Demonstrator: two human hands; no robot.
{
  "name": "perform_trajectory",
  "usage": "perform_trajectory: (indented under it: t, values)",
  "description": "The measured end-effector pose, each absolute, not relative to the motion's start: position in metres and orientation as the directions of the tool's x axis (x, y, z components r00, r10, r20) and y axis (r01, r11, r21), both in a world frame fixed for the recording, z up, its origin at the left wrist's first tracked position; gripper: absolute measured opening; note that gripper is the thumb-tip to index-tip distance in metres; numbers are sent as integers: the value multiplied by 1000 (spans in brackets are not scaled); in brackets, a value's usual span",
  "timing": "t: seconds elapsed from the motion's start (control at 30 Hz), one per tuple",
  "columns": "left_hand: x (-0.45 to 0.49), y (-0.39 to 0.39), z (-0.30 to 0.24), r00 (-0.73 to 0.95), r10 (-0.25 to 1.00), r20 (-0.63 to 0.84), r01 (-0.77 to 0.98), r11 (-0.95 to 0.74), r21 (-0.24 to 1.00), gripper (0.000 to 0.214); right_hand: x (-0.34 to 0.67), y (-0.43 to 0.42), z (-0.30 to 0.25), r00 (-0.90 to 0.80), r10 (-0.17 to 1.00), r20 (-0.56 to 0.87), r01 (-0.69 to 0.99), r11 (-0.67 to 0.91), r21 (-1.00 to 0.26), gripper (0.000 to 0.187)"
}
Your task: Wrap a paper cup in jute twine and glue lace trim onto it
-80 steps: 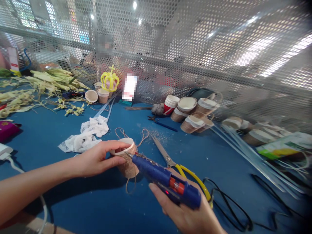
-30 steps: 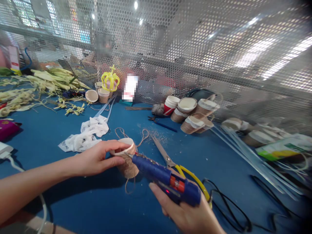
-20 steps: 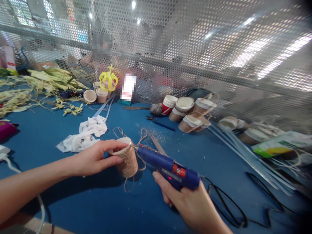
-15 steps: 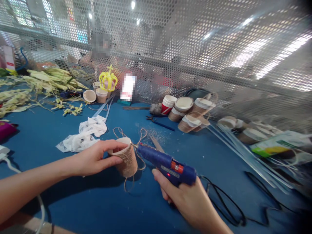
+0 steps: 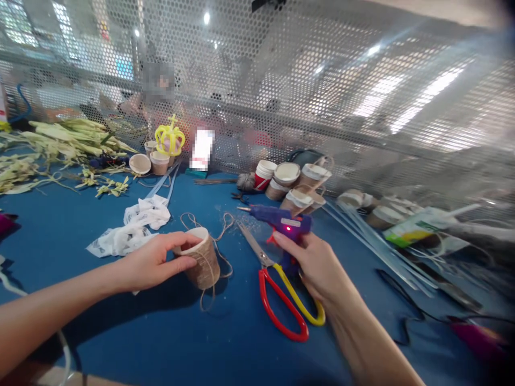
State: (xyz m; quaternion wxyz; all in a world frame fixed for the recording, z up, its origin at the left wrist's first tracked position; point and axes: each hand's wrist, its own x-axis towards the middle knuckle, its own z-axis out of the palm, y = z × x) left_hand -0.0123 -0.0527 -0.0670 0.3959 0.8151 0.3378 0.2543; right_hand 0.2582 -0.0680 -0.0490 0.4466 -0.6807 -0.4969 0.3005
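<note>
My left hand grips a paper cup wrapped in brown twine, thumb and fingers on its rim, the cup tilted on the blue table. Loose twine hangs from the cup. My right hand is closed on the handle of a blue glue gun, held upright past the scissors with its nozzle pointing left and a red light lit. The gun is apart from the cup. Scissors with red and yellow handles lie between the two hands.
Several twine-wrapped cups lie at the back by the perforated metal screen. Clear glue sticks and a black cable lie at the right. White cloth, dried leaves and a yellow crown sit left. A person sits behind the screen.
My right hand has drawn the glue gun away from the cup's rim, to the right and farther back, standing it upright. The left hand and cup stay put. The scissors now show.
</note>
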Motion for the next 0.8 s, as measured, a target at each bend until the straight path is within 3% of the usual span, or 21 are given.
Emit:
perform_trajectory:
  t: [0.13,0.33,0.53,0.63,0.73,0.8]
  values:
    - [-13,-53,-69,625,759,183,348,-481,804,24,277,-40,-63,423,906,-18,472,-237,-849,25]
    - [-13,-53,-68,628,755,190,345,-488,802,19,292,-16,-80,435,888,-148,576,-401,-712,27]
    - [-12,-55,-65,609,771,188,374,-488,788,15,273,-24,-62,434,897,84,767,-318,-557,12]
    - [-11,-54,-67,607,773,185,356,-473,806,13,236,-50,-46,269,948,168,820,-134,-557,13]
    - [-10,-52,-70,610,765,209,310,-473,825,14,194,-81,-39,-136,991,-17,678,81,-731,13]
    - [-10,-51,-72,612,758,226,294,-483,825,13,175,-96,-40,-191,980,-56,621,76,-780,15]
